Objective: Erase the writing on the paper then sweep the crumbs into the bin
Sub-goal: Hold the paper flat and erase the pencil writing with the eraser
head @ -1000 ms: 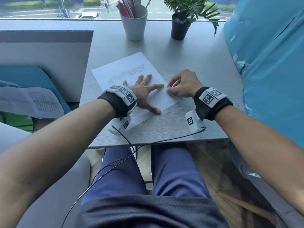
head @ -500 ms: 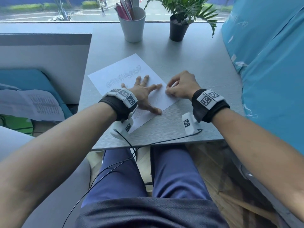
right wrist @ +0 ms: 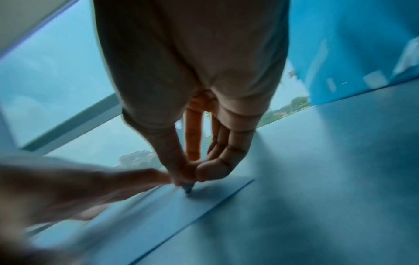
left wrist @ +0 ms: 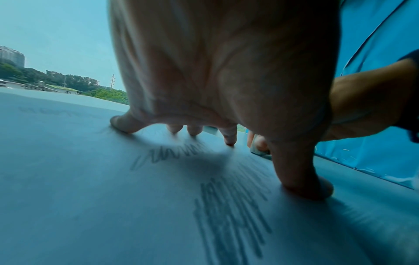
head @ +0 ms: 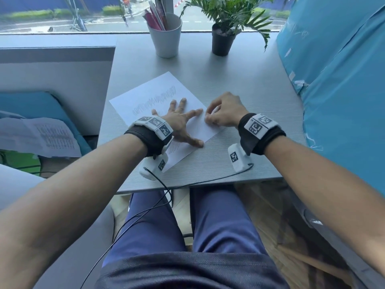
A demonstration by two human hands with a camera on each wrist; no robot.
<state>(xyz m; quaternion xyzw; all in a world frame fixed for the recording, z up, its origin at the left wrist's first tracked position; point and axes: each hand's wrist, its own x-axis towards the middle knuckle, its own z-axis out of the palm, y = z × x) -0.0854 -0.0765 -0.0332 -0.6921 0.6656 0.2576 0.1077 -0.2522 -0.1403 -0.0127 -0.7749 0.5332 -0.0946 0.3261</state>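
A white sheet of paper (head: 150, 94) lies slanted on the grey table (head: 239, 86), with pencil scribbles (head: 158, 99) on its far half and more scribbles (left wrist: 229, 215) under my left palm. My left hand (head: 181, 122) lies flat on the sheet with fingers spread, pressing it down. My right hand (head: 212, 116) is at the paper's right edge, fingers curled, pinching a small eraser (right wrist: 187, 188) whose tip touches the paper (right wrist: 158, 215). Most of the eraser is hidden by the fingers. No bin is in view.
A white cup of pens (head: 165, 35) and a potted plant (head: 224, 36) stand at the table's far edge by the window. Blue sheeting (head: 337, 80) rises along the right side. A printed sheet (head: 41, 136) lies on a blue cushion to the left. Wrist cables trail over the near edge.
My right hand has kept its pinch and shifted only slightly at the paper's right edge. The left hand stays pressed on the sheet. The head view has tilted a little.
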